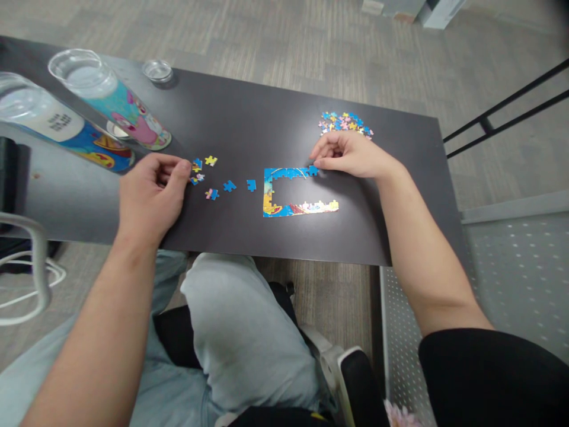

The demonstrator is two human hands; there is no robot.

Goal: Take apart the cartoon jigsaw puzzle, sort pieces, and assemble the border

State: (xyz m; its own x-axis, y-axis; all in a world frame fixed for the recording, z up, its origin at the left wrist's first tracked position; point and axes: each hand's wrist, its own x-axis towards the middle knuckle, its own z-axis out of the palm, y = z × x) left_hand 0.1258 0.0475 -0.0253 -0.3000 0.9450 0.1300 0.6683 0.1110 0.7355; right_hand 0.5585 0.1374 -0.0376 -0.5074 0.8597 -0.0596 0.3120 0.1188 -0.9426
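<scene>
A partly joined jigsaw puzzle frame [267, 196] lies on the dark table, with a left side, a top row and a bottom row. At the right end of the top row is a blue puzzle piece [313, 171], and my right hand [349, 155] has its thumb and fingertips closed at it. My left hand [153, 193] rests at the table's left part, fingers curled and thumb against them; whatever they hold, if anything, is hidden. Several loose pieces lie beside it, among them a yellow piece [211, 161] and a blue piece [229, 186]. Another blue piece [251, 185] lies nearer the frame.
A pile of mixed puzzle pieces [344, 121] lies beyond my right hand. Two clear-topped printed cylinders [128, 115] [84, 139] lie or stand at the left, with a round clear lid [157, 70] near the far edge. The table's [240, 237] near edge runs above my legs.
</scene>
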